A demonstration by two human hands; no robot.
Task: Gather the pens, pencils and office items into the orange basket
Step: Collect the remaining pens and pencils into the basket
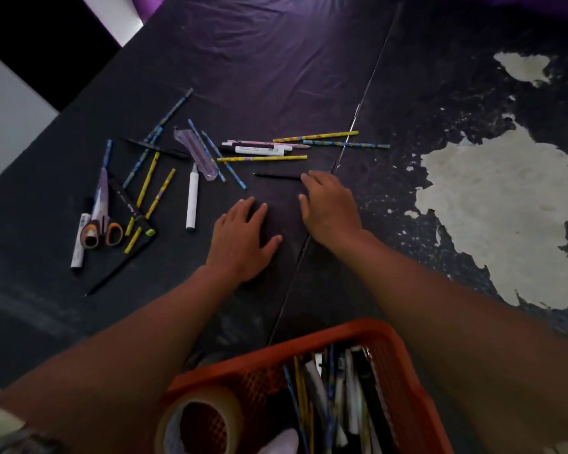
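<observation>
The orange basket (338, 332) sits at the bottom, holding several pens and pencils and a roll of clear tape (197, 421). Both my hands lie flat on the dark table. My left hand (243, 237) rests with fingers spread and holds nothing. The fingertips of my right hand (328, 204) reach the end of a thin black pencil (276, 175). Beyond them lie yellow pencils (263, 157), blue pencils (230, 168), white pens (259, 149), a white marker (192, 198), a clear purple case (197, 155) and orange-handled scissors (102, 221).
A dark plastic sheet (259, 60) covers the table, with a seam (358, 116) running diagonally. To the right the surface is worn, with pale patches (492, 204). The table's left edge (30, 152) borders a light floor.
</observation>
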